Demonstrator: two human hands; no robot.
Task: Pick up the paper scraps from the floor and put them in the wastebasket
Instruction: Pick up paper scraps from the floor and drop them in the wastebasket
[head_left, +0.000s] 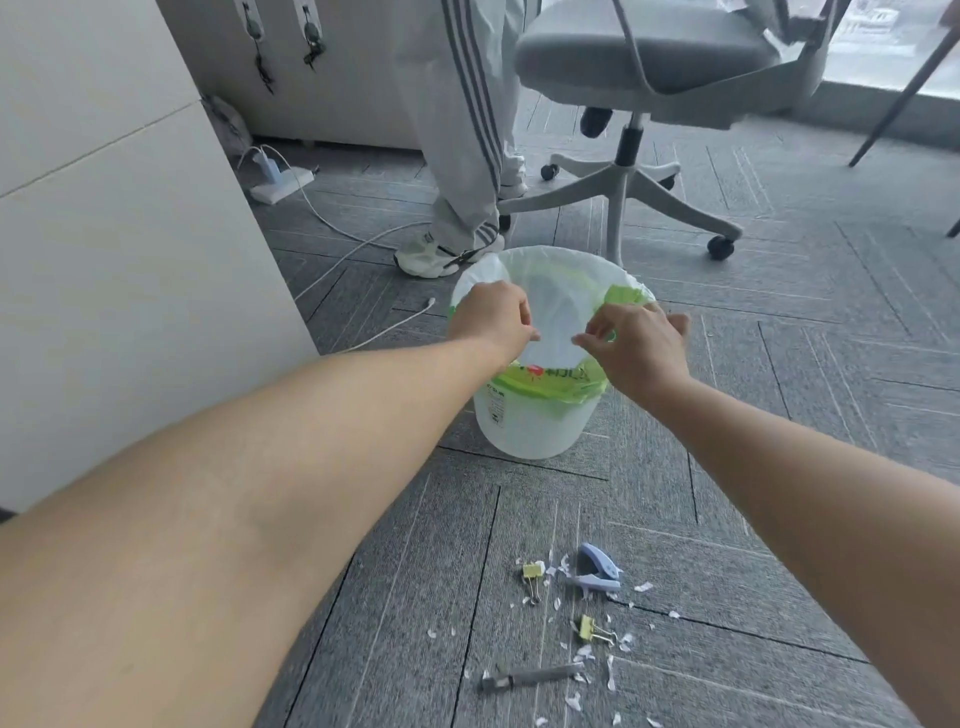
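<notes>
Paper scraps (643, 587) (on carpet (727, 467)), well apart from left hand (491, 317) and right hand (641, 345) over wastebasket (524, 426), fingers (523, 316) pinched, contents unclear

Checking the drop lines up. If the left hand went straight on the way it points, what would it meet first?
Probably the bag liner at the far rim of the wastebasket; the left hand is over its opening. Depth is unclear.

Grey carpet tiles (779, 415) with a yellow binder clip (532, 571), a second clip (588, 627), a blue hole punch (597, 574) and a metal tool (530, 676); behind, an office chair (639, 52) and striped trouser legs (457, 130).
</notes>
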